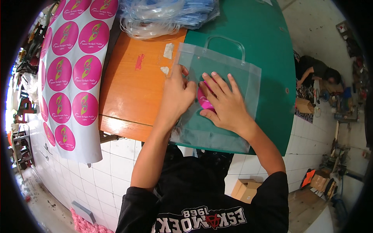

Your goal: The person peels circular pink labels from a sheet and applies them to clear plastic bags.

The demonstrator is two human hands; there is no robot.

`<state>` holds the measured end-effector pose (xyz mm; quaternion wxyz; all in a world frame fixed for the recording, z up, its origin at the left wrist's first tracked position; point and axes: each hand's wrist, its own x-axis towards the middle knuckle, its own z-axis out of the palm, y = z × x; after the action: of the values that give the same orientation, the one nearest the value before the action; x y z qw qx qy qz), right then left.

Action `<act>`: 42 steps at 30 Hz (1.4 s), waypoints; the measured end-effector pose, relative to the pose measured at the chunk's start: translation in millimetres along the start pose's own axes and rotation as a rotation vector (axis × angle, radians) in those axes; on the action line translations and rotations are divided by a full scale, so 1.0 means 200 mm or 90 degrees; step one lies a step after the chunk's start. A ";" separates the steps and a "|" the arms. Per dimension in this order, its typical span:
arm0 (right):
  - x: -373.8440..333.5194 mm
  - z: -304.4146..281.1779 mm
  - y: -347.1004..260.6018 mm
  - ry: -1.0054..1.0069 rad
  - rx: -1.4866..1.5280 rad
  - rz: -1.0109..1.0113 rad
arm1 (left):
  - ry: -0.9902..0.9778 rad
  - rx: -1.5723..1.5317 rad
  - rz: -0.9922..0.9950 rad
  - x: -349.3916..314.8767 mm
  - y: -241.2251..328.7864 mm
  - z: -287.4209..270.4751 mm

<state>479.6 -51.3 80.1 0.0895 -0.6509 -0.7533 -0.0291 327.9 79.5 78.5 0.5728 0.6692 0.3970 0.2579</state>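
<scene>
At a worktable joining an orange panel and a green surface, a person in a black T-shirt works bare-handed on one clear plastic bag, which lies flat on the green side with its single visible handle pointing away from the wearer. One round pink sticker sits near the middle of the bag, partly covered by the right hand. That hand lies flat, palm down, its four fingers and thumb spread, and grasps nothing. The left hand is at the bag's left edge with its fingers curled inward; whether they pinch the plastic cannot be told.

To the left hangs one white sticker sheet, curving down past the table's edge. Nine pink rounds face the camera in two columns, five and four, the topmost cut by the frame, while others show only in part along the curled left side. Two pale scraps and one red strip lie on the orange panel. Beyond them rests a pile of clear bags, too tangled to count. On the tiled floor stands one open cardboard box, just beyond the right sleeve. One other person bends low at the far right.
</scene>
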 end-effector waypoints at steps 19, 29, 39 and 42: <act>-0.45 -0.18 -0.21 -0.008 0.143 0.144 | -0.090 -0.260 0.086 -0.08 -0.08 -0.11; -0.76 -0.09 -0.30 0.023 0.021 0.335 | -0.071 0.575 0.399 -0.63 -0.20 -0.27; -0.79 -0.10 -0.30 0.031 0.022 0.311 | -0.070 0.592 0.387 -0.65 -0.17 -0.27; -0.74 -0.15 -0.31 0.038 0.016 0.310 | -0.110 0.620 0.374 -0.61 -0.11 -0.26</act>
<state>442.7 -210.6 88.5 0.1245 -0.8112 -0.5712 -0.0163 213.1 8.1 82.0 0.1333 0.9566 0.2193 0.1381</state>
